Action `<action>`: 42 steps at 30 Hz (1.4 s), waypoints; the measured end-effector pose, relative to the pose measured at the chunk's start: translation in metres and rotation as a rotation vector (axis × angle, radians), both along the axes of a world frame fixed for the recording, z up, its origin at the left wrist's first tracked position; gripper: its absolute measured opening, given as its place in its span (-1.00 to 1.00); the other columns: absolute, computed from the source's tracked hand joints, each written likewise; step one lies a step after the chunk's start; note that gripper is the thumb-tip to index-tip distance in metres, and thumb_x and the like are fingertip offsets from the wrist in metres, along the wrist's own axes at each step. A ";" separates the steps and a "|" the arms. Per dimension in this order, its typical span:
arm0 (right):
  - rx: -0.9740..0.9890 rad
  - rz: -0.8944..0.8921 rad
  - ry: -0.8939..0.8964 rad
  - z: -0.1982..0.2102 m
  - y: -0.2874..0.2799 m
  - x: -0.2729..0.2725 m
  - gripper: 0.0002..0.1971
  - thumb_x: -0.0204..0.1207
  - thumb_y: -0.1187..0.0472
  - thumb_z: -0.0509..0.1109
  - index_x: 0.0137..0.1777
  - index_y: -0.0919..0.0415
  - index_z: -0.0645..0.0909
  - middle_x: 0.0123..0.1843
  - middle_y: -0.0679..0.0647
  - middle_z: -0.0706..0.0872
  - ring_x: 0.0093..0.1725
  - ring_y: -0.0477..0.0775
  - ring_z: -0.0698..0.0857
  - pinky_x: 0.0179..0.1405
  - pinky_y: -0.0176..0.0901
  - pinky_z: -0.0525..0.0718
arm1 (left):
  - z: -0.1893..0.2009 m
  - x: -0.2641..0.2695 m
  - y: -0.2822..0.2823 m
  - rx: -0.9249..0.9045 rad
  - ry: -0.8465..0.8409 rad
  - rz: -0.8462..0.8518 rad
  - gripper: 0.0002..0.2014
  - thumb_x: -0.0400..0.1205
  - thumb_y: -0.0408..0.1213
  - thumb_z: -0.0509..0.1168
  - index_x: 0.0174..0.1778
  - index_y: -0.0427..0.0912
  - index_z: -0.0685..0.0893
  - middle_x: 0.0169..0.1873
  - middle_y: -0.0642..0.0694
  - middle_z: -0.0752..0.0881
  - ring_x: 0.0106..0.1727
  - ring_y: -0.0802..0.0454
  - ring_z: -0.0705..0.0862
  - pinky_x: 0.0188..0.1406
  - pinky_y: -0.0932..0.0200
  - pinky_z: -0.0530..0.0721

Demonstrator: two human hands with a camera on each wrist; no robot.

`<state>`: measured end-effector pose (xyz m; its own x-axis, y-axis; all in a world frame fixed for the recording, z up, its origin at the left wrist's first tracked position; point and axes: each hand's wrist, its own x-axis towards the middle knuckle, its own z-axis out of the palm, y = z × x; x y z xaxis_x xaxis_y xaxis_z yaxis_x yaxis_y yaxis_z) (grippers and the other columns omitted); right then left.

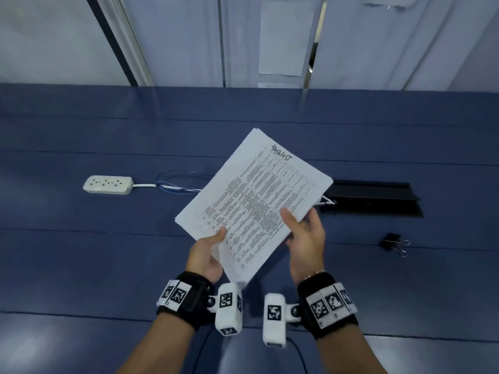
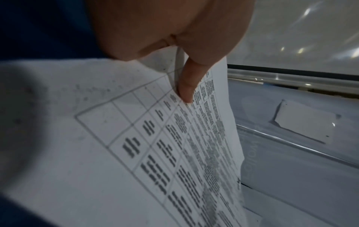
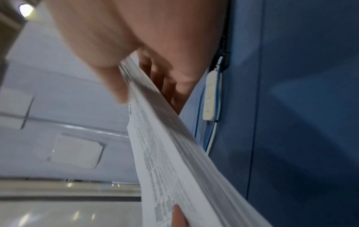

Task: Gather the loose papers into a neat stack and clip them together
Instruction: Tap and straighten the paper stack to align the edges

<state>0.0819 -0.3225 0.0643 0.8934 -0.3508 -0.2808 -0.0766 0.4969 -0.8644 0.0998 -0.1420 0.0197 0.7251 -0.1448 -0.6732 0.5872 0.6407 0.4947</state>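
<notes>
A stack of printed papers (image 1: pixel 253 195) with a handwritten title is held up above the blue table, turned diagonally. My left hand (image 1: pixel 208 252) pinches its near left edge, thumb on top; the left wrist view shows the thumb lying on the printed table of the papers (image 2: pixel 136 153). My right hand (image 1: pixel 305 233) grips the right edge, thumb on top and fingers underneath; the right wrist view shows the sheet edges of the papers (image 3: pixel 165 138) edge-on between them. A black binder clip (image 1: pixel 394 243) lies on the table to the right, apart from both hands.
A white power strip (image 1: pixel 108 184) with a blue and white cable lies at the left of the blue table (image 1: pixel 81 252). A black open cable box (image 1: pixel 375 197) sits at the right, behind the papers. Pale wall panels stand beyond the table.
</notes>
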 end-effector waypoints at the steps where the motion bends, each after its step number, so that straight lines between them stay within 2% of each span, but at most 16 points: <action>1: -0.067 -0.039 -0.024 0.002 -0.002 0.005 -0.67 0.57 0.43 0.44 0.27 0.10 0.67 0.16 0.00 0.85 0.24 0.13 0.79 0.14 0.01 0.77 | -0.001 -0.001 -0.002 -0.016 0.013 -0.005 -0.65 0.66 -0.37 0.33 0.38 -0.27 0.64 0.27 -0.31 0.76 0.27 -0.27 0.76 0.20 -0.24 0.69; 4: -0.299 -0.055 -0.121 0.011 -0.006 0.013 -0.60 0.57 0.51 0.40 0.16 -0.04 0.68 0.07 -0.16 0.85 0.16 -0.07 0.81 0.03 -0.28 0.75 | -0.007 0.000 -0.002 -0.063 0.038 -0.002 -0.57 0.58 -0.40 0.41 0.40 -0.26 0.65 0.31 -0.28 0.75 0.31 -0.22 0.74 0.31 -0.22 0.69; 7: -0.475 -0.032 -0.186 0.019 -0.011 0.016 -0.60 0.57 0.50 0.40 0.13 -0.08 0.67 0.08 -0.21 0.83 0.15 -0.11 0.80 0.14 -0.17 0.76 | -0.009 0.001 -0.003 0.084 0.031 -0.071 -0.38 0.44 -0.33 0.56 0.46 -0.24 0.61 0.32 -0.25 0.74 0.35 -0.20 0.71 0.36 -0.13 0.66; 9: -0.551 -0.006 -0.238 0.023 -0.019 0.016 -0.62 0.57 0.51 0.40 0.16 -0.01 0.67 0.09 -0.18 0.82 0.16 -0.08 0.81 0.16 -0.12 0.76 | -0.010 0.003 -0.002 0.321 -0.014 -0.104 -0.04 0.25 -0.13 0.71 0.56 -0.18 0.44 0.38 -0.17 0.70 0.35 -0.16 0.70 0.34 -0.15 0.66; 10: -0.578 0.020 -0.258 0.025 -0.023 0.016 -0.63 0.57 0.52 0.40 0.18 0.03 0.67 0.09 -0.16 0.82 0.15 -0.06 0.81 0.16 -0.12 0.77 | -0.009 0.005 0.002 0.441 -0.047 -0.079 0.12 0.16 -0.07 0.75 0.62 -0.04 0.30 0.49 -0.09 0.57 0.45 -0.11 0.61 0.43 -0.18 0.57; 12: -0.626 0.083 -0.287 0.027 -0.032 0.014 -0.63 0.57 0.52 0.40 0.17 0.04 0.68 0.05 -0.18 0.84 0.14 -0.06 0.82 0.14 -0.14 0.77 | 0.005 0.012 0.011 0.576 -0.230 -0.015 0.22 0.20 -0.18 0.74 0.68 0.16 0.09 0.60 0.11 0.26 0.59 0.08 0.31 0.56 -0.05 0.35; 13: -0.651 0.112 -0.298 0.028 -0.037 0.012 -0.62 0.56 0.53 0.40 0.16 0.00 0.68 0.03 -0.24 0.85 0.13 -0.09 0.82 0.13 -0.16 0.77 | 0.016 0.016 0.015 0.582 -0.364 -0.026 0.17 0.25 -0.28 0.70 0.69 0.11 0.12 0.60 0.16 0.24 0.59 0.17 0.28 0.51 0.05 0.37; 14: -0.684 0.134 -0.311 0.029 -0.040 0.011 -0.59 0.56 0.52 0.41 0.15 -0.04 0.67 0.02 -0.33 0.84 0.12 -0.15 0.82 0.12 -0.20 0.77 | 0.026 0.021 0.019 0.565 -0.497 -0.056 0.08 0.27 -0.38 0.66 0.67 0.00 0.23 0.60 0.14 0.34 0.57 0.18 0.37 0.44 0.10 0.46; 16: -0.748 0.157 -0.329 0.026 -0.045 0.009 -0.58 0.54 0.52 0.44 0.16 -0.04 0.65 0.03 -0.46 0.80 0.11 -0.24 0.80 0.10 -0.29 0.75 | 0.045 0.030 0.023 0.528 -0.647 -0.108 -0.20 0.30 -0.50 0.58 0.50 -0.16 0.49 0.42 -0.04 0.66 0.41 0.03 0.64 0.28 0.09 0.64; 18: -0.729 0.144 -0.337 0.021 -0.046 0.006 -0.60 0.52 0.54 0.44 0.15 0.01 0.66 0.02 -0.46 0.80 0.09 -0.28 0.79 0.03 -0.37 0.74 | 0.053 0.033 0.023 0.524 -0.677 -0.077 -0.41 0.32 -0.53 0.53 0.31 -0.19 0.65 0.21 -0.10 0.80 0.23 -0.05 0.76 0.17 0.06 0.72; 21: -0.541 0.074 -0.331 0.007 -0.045 -0.002 -0.63 0.49 0.61 0.43 0.07 0.11 0.71 -0.04 -0.26 0.86 -0.02 -0.19 0.83 -0.07 -0.29 0.77 | 0.048 0.026 0.020 0.574 -0.695 -0.023 -0.58 0.39 -0.65 0.49 0.10 -0.19 0.75 0.01 -0.06 0.87 0.08 -0.03 0.82 0.06 0.07 0.77; 25: -0.337 0.065 -0.236 -0.018 -0.043 -0.008 -0.66 0.34 0.64 0.43 -0.12 0.16 0.74 -0.21 -0.06 0.86 -0.17 -0.04 0.82 -0.25 -0.13 0.77 | 0.028 0.008 0.012 0.593 -0.695 -0.004 -0.59 0.31 -0.61 0.39 0.05 -0.21 0.68 -0.13 0.03 0.87 -0.05 0.11 0.82 -0.13 0.21 0.76; 28: -0.269 0.076 -0.184 -0.026 -0.036 -0.004 -0.70 0.28 0.61 0.38 -0.13 0.22 0.68 -0.29 -0.09 0.84 -0.24 -0.11 0.81 -0.32 -0.18 0.76 | 0.022 0.005 0.003 0.571 -0.694 0.043 -0.63 0.31 -0.57 0.28 0.02 -0.24 0.66 -0.22 0.09 0.86 -0.15 0.20 0.80 -0.21 0.29 0.74; 32: -0.303 -0.029 -0.234 -0.023 -0.028 0.000 -0.74 0.20 0.49 0.35 -0.38 0.07 0.64 -0.43 -0.14 0.69 -0.38 -0.08 0.66 -0.41 -0.24 0.65 | 0.029 0.003 -0.006 0.573 -0.707 0.163 -0.75 0.30 -0.55 0.25 -0.12 -0.40 0.65 -0.30 -0.04 0.77 -0.27 0.15 0.74 -0.29 0.24 0.71; 38: -0.289 0.010 -0.121 -0.038 -0.024 -0.006 -0.77 0.20 0.43 0.35 -0.17 0.18 0.67 -0.34 -0.15 0.81 -0.28 -0.16 0.77 -0.28 -0.10 0.73 | 0.013 0.001 -0.006 0.655 -0.650 0.092 -0.73 0.29 -0.51 0.30 -0.15 -0.21 0.73 -0.27 0.04 0.82 -0.20 0.11 0.78 -0.20 0.19 0.74; 42: -0.286 -0.054 -0.135 -0.041 -0.023 -0.004 -0.75 0.27 0.58 0.37 -0.22 0.22 0.65 -0.39 -0.18 0.79 -0.33 -0.21 0.75 -0.33 -0.22 0.74 | 0.013 0.003 -0.009 0.677 -0.672 0.136 -0.78 0.29 -0.55 0.30 -0.25 -0.21 0.71 -0.40 0.16 0.81 -0.30 0.23 0.76 -0.30 0.29 0.73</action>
